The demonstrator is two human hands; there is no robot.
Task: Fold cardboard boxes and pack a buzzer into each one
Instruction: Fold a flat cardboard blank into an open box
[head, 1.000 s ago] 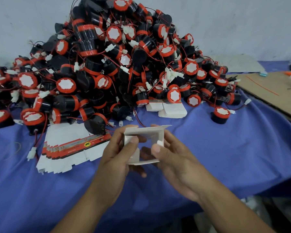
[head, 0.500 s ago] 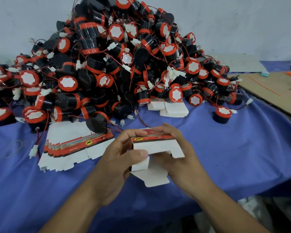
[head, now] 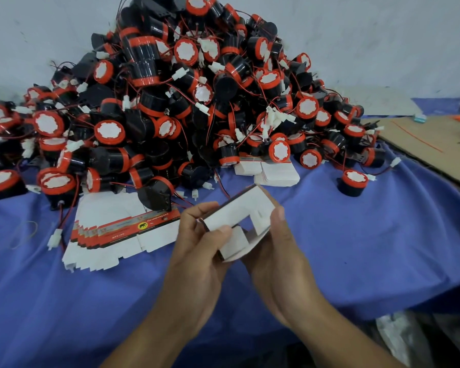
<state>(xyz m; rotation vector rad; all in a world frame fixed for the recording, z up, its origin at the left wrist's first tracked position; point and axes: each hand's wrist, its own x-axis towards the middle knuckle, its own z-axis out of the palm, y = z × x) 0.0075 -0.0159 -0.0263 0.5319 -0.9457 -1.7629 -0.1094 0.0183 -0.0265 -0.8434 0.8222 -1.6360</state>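
Clasping white half-folded box [head: 241,211], flaps ajar, left hand [head: 194,251] and right hand [head: 282,257] grip curled round it

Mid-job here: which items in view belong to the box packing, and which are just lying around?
Job: half-folded box in left hand and right hand; flat box blanks; buzzer pile.
Lying about: brown cardboard sheet; rubber band.

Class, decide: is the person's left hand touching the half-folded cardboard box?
Touching. The head view shows the left hand gripping the cardboard box, with the thumb pressed on its white panel. The right hand grips the opposite side.
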